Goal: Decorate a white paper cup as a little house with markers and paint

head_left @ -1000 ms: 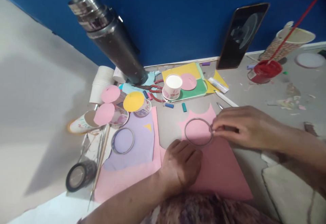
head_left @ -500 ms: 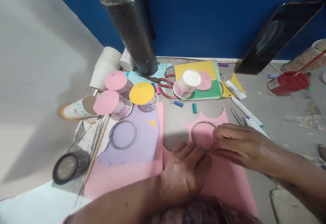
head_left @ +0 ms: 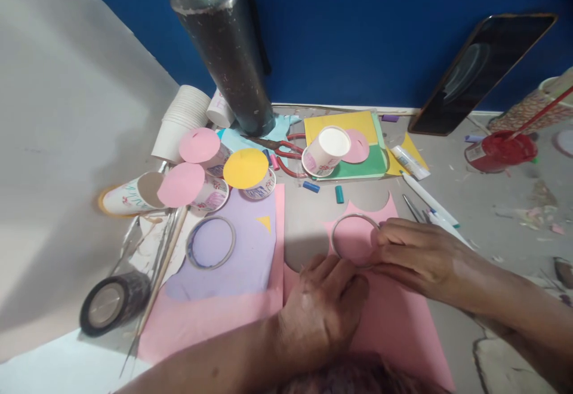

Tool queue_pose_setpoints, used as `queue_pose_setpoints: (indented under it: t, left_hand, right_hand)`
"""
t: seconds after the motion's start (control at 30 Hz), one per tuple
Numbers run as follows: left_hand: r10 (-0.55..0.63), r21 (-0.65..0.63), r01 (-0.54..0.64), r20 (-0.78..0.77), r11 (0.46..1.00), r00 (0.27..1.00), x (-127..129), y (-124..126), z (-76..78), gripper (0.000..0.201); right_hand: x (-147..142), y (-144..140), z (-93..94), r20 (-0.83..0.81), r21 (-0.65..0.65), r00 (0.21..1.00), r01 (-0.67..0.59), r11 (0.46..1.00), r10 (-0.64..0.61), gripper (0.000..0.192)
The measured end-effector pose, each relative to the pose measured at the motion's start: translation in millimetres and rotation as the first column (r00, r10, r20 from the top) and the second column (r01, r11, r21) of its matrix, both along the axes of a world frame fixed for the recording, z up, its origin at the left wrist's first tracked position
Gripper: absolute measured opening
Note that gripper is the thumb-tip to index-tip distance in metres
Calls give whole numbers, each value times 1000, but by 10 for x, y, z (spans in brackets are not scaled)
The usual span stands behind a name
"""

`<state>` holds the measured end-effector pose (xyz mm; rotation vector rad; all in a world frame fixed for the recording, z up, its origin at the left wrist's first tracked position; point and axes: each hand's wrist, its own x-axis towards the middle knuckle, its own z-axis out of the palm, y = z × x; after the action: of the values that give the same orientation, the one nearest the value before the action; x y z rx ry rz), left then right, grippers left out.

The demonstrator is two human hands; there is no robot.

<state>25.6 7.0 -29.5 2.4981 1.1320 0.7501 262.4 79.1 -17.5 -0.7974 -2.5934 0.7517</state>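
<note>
A thin clear ring lies flat on a sheet of pink paper with scalloped cut-outs along its top edge. My left hand rests knuckles-up on the pink paper, its curled fingers pressing down at the ring's lower left rim. My right hand reaches in from the right with thumb and forefinger pinched at the ring's right rim. Whether those fingers also hold something thin is hidden.
A steel flask stands at the back, with stacked paper cups, cups capped with pink and yellow discs and red scissors. A second ring lies on lilac paper. Also here are a tape roll, pens, a propped phone and a red paint pot.
My view shifted, so everything sits a little lower and to the right. My left hand moved closer to the ring's lower rim. My right hand stays pinched at its right rim.
</note>
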Motion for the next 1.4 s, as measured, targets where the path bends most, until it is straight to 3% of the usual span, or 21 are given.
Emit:
queue_pose_setpoints:
  t: [0.57,0.77,0.93,1.2,1.4]
  left_hand:
    - [-52,26,51,35,998,998,-23,7,58,19]
    - [-56,9,56,13,998,998,-13,-10,42,21]
    - [-64,26,65,-18,998,998,-30,-19,53,19]
    - [73,89,-80,86,993,994,-68,39,90,19]
    - [69,98,-80,118,992,991,-60,46,98,19]
  right_hand:
    - [-33,22,34,13,69,1000,20,997,-21,26]
    - [-19,42,55,25,36,999,-33,999,32,14]
    - [-27,19,26,6,9,1000,2,1000,-2,16]
    - [-29,15,25,-9,27,1000,3,1000,-3,13]
    - [19,52,106,-143,112,979,161,980,-145,10]
